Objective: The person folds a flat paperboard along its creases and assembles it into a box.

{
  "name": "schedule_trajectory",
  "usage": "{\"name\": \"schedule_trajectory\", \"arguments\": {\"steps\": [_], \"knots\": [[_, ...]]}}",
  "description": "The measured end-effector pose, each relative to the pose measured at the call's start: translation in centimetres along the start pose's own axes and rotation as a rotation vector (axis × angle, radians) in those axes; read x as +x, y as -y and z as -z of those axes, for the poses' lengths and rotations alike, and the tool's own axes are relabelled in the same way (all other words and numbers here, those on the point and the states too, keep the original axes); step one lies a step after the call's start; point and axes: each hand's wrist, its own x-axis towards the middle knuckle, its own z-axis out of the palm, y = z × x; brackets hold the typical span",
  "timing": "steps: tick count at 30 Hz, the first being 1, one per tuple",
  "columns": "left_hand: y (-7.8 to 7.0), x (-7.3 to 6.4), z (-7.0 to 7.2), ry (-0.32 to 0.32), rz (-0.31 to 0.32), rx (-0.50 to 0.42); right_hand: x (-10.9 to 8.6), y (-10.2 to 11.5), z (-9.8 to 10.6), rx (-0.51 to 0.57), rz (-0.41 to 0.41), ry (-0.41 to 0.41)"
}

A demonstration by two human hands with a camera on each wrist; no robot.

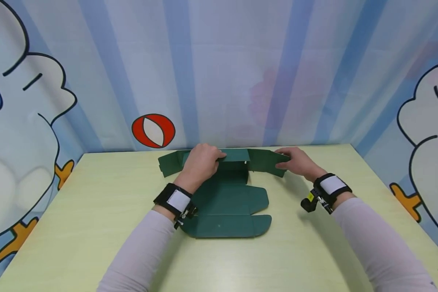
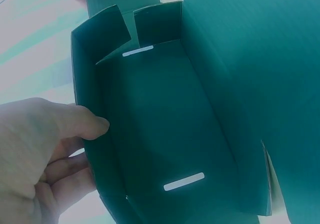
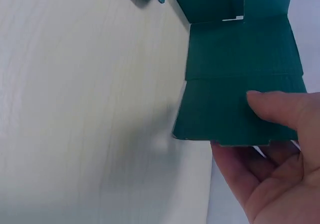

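Note:
A partly folded green cardboard box (image 1: 222,198) lies on the table, its lid panel with rounded flaps spread toward the near side. My left hand (image 1: 201,164) grips the far wall of the box, thumb on the inside and fingers outside, as the left wrist view shows on the raised wall (image 2: 92,89). At the right, my right hand (image 1: 297,162) pinches the outspread side flap (image 3: 235,106), thumb on its upper face and fingers beneath. Two slots (image 2: 184,181) show in the box floor. Another side flap (image 1: 170,163) sticks out to the left.
The pale wood-look table (image 1: 106,223) ends at a striped blue curtain (image 1: 226,73) behind the box. Cartoon figures and a red-and-white ball (image 1: 153,130) are printed on this backdrop. A camera is strapped to each wrist.

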Motion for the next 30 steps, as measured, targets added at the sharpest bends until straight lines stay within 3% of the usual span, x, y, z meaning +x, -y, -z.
{"name": "schedule_trajectory", "arguments": {"steps": [5,16,30], "knots": [[0.0,-0.1,0.1,-0.019,-0.015,0.005,-0.1,0.0,-0.2,0.053,0.001,0.024],[0.0,-0.2,-0.3,-0.026,-0.020,0.040,-0.8,0.7,-0.4,-0.016,0.049,0.035],[0.0,-0.4,-0.4,-0.035,-0.022,0.032,-1.4,1.7,-1.2,-0.111,0.227,0.099]]}}
